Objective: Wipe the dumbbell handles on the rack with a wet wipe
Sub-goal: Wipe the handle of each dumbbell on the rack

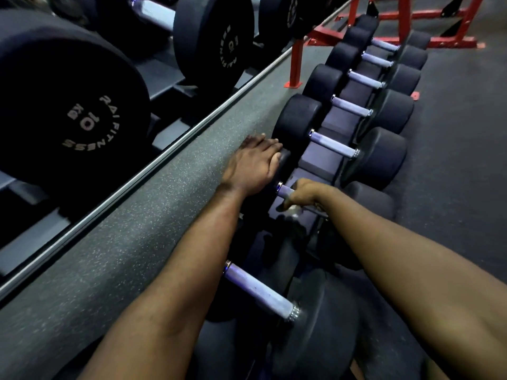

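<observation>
While the left hand (253, 165) lies flat on the near dumbbell head (284, 157), likely steadying it, the right hand (303, 194) curls round that handle (284, 191) on the rack (321, 157), a wet wipe (293, 209) seemingly bunched beneath.

My left hand (253, 167) lies flat on the black end (286, 158) of a dumbbell, fingers straight. My right hand (303, 194) curls round that dumbbell's handle (284, 191). A pale bit under my fingers may be the wipe (293, 209). More dumbbells (333, 145) sit in a row on the rack (321, 160). A near handle (258, 290) lies between my arms. A mirror (82, 165) is on my left. A red frame (296, 64) stands far off.
</observation>
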A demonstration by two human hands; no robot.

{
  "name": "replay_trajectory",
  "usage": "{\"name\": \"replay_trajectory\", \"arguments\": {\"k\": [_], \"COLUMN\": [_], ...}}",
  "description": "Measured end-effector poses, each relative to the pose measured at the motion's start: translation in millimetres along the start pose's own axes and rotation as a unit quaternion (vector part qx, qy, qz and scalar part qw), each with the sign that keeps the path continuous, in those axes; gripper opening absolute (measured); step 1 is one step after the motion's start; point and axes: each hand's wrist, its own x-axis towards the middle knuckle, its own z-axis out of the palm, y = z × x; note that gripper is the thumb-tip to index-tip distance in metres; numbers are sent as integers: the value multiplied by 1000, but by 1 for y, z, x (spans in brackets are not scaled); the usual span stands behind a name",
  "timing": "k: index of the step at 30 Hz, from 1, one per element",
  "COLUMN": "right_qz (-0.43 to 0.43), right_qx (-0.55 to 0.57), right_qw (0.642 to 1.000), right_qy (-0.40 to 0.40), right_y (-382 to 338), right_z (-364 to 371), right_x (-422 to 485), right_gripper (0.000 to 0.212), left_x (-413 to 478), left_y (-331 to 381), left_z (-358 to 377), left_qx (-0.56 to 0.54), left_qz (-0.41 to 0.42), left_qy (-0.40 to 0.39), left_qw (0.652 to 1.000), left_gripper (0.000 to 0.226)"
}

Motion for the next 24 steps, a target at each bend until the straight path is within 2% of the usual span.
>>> {"name": "replay_trajectory", "arguments": {"k": [2,5,7,11,15,19,22,24], "right_qz": [11,53,78,64,49,-30,-120,-135], "right_qx": [-13,-118,-144,-57,26,2,35,21], "right_qw": [999,990,985,994,989,974,959,956], "right_qy": [29,53,53,68,139,226,256,260], "right_y": [3,16,22,1,-20,-13,-4,-5], "right_z": [4,9,11,11,25,52,67,68], "right_x": [-4,-11,-14,-5,1,-18,-28,-27], "right_gripper": [41,57,60,56,33,53,71,77], "left_x": [0,1,0,0,-1,-1,-1,-1], "left_y": [1,0,0,1,2,3,4,5], "left_z": [1,-1,0,-2,-4,-4,-4,-6], "left_qx": [0,2,3,7,8,3,0,0], "left_qz": [1,0,-1,-5,-5,-2,-8,-8], "left_qy": [0,3,0,-6,-20,-10,-11,-17], "left_qw": [1000,1000,1000,1000,1000,1000,1000,1000], "left_gripper": [57,57,58,59,61,60,61,63]}}
